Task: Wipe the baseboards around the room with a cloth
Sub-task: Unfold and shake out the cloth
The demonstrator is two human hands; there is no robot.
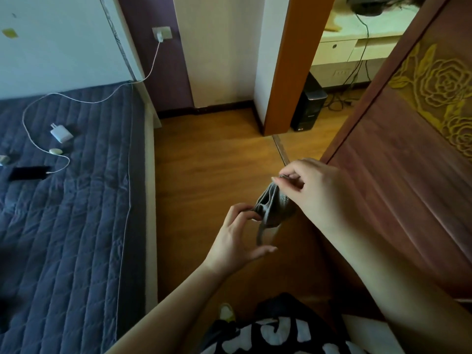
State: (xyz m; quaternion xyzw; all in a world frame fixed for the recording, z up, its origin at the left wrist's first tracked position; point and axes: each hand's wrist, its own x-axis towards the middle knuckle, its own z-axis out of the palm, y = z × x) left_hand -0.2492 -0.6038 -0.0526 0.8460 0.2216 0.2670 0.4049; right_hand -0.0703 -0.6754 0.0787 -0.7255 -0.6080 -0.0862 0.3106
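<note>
Orange-brown wooden floor lies beneath 2 hands, right hand and left hand, each pinching an edge of a limp grey fabric cloth, likely light and best gathered by its bunched middle.

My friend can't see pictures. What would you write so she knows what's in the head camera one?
Two hands hold a small grey cloth over a wooden floor: the right hand pinches its top, the left hand its lower edge. A bed with a dark blue quilt is on the left, a carved wooden door on the right, and a dark baseboard runs along the far wall.
</note>
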